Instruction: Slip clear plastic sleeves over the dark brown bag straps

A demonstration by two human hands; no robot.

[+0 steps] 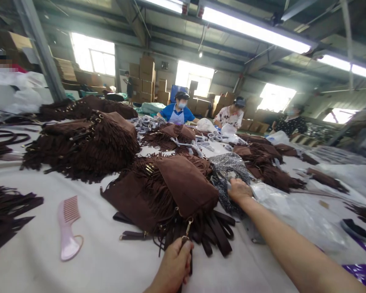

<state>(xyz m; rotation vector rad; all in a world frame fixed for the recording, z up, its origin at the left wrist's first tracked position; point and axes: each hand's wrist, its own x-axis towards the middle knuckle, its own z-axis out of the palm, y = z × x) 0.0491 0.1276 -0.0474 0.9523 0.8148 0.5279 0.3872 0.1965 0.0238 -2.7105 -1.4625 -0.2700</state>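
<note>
My left hand (176, 262) is closed around a dark brown strap, its thumb pressed on top. A gold swivel clasp (188, 228) rises from the strap toward the lower corner of a brown suede bag (187, 185). That bag lies on a pile of fringed brown bags (137, 199), with several strap ends (218, 238) sticking out below. My right hand (240, 191) reaches to a black-and-white speckled bundle (228, 162) right of the pile. Its fingers are bent at a small pale item there; what they grip is partly hidden.
A pink comb (67, 228) lies on the white-covered table (97, 252) at left. More fringed bag piles (88, 142) stand behind and at right (268, 171). Clear plastic (295, 215) spreads under my right forearm. Several co-workers (178, 112) sit across the table.
</note>
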